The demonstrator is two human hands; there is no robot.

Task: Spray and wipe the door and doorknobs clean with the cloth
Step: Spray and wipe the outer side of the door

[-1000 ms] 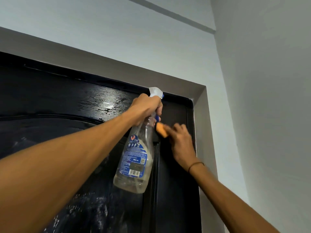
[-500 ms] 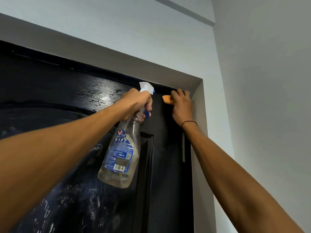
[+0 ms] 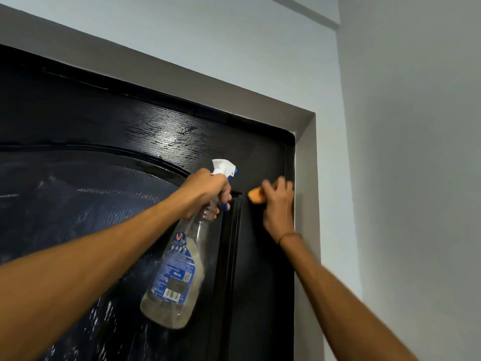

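Both arms reach up at the top right corner of the black door (image 3: 109, 121). Left hand (image 3: 208, 191) grips the neck of the spray bottle (image 3: 177, 272), fingers curled round the trigger area; white and blue nozzle up and aimed at the door, body hanging below and tilted down-left. Right hand (image 3: 277, 204) holds the orange cloth (image 3: 256, 196) against the narrow right stile, just beside the grey frame (image 3: 307, 178); fingers curled over the cloth, only its left end showing. The hand is motion-blurred, so exact finger contact is hard to read, probably pressing flat on the wood. Change: half a second ago the cloth was up near the top edge under the frame; now it sits lower on the stile, level with the upper corner of the raised panel. A second ago it was lower and nearer the bottle. So the hand is scrubbing up and down that strip, now on a downstroke. Bottle hand has kept its hold and stays about beside the cloth hand, no visible spray. Wet streaks and droplets shine on the arched panel and across the top rail, so those areas look sprayed but not all wiped dry. Judgement: mid-wipe on upper right stile; wet panel left to wipe, and no doorknobs in view.
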